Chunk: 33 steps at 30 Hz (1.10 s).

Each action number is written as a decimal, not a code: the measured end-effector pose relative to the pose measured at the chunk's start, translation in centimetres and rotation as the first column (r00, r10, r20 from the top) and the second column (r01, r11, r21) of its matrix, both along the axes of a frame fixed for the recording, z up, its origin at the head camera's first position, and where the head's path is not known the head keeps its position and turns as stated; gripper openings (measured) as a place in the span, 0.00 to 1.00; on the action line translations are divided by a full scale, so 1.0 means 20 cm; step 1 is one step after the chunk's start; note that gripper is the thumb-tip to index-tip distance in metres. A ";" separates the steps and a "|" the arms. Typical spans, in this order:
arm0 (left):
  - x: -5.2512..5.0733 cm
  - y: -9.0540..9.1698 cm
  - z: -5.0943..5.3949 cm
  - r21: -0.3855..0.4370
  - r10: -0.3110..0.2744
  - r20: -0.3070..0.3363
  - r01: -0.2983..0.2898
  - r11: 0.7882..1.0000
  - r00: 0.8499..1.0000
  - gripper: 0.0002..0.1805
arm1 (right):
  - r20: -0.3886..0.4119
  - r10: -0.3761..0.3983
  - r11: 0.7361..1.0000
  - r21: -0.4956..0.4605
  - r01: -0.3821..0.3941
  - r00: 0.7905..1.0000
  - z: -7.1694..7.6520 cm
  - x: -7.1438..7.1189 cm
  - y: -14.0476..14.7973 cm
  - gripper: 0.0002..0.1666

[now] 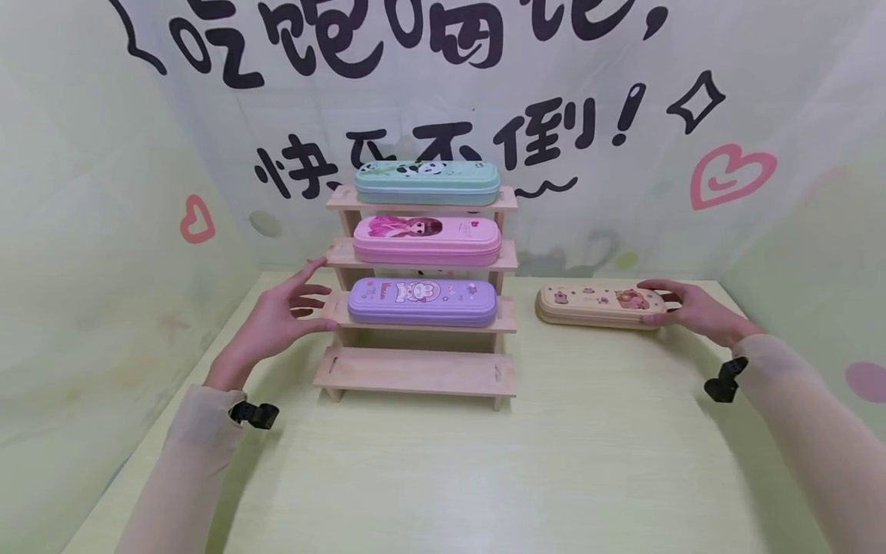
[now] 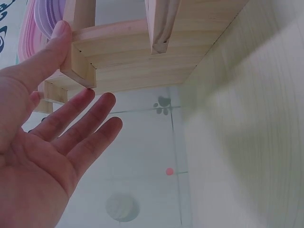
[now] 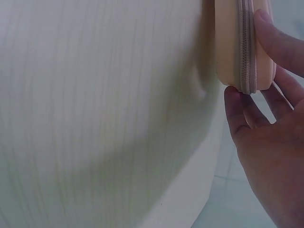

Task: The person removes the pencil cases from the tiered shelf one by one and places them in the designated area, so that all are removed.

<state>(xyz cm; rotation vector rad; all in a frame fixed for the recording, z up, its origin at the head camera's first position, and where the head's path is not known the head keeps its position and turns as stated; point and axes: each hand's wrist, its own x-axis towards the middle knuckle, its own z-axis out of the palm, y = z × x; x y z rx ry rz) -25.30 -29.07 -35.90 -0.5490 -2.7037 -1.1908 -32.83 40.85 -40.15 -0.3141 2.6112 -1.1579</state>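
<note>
At the right, my right hand (image 1: 699, 312) holds the end of a beige pencil case (image 1: 598, 306) with small printed pictures, which is at the tabletop. In the right wrist view its zipper (image 3: 247, 47) shows, with the thumb and fingers around the end. My left hand (image 1: 277, 315) touches the left edge of a tiered wooden rack (image 1: 415, 373), its fingers spread and fairly straight. In the left wrist view the thumb (image 2: 54, 45) lies against the rack's side. A green pencil case (image 1: 428, 185), a pink one (image 1: 428, 242) and a purple one (image 1: 422, 302) lie on separate upper tiers.
The lowest tier of the rack shows bare wood. A pale wood-grain table (image 1: 471, 477) extends in front of it. Behind hangs a white backdrop (image 1: 595, 223) with black lettering and pink hearts, and pale panels stand at both sides.
</note>
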 end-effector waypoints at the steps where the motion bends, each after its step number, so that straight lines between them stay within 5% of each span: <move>1: 0.00 0.00 0.00 -0.002 0.002 0.003 -0.002 1.000 1.000 0.60 | -0.002 0.002 1.000 0.004 -0.002 1.000 0.00 0.00 0.00 0.49; 15: 0.00 0.00 0.00 -0.003 -0.005 0.008 0.005 1.000 1.000 0.60 | -0.012 0.011 1.000 0.029 -0.011 1.000 -0.06 -0.02 0.01 0.50; 33: -0.01 0.00 -0.01 -0.004 0.008 0.012 -0.008 1.000 1.000 0.60 | 0.029 -0.006 1.000 -0.017 0.006 1.000 -0.02 -0.04 -0.01 0.51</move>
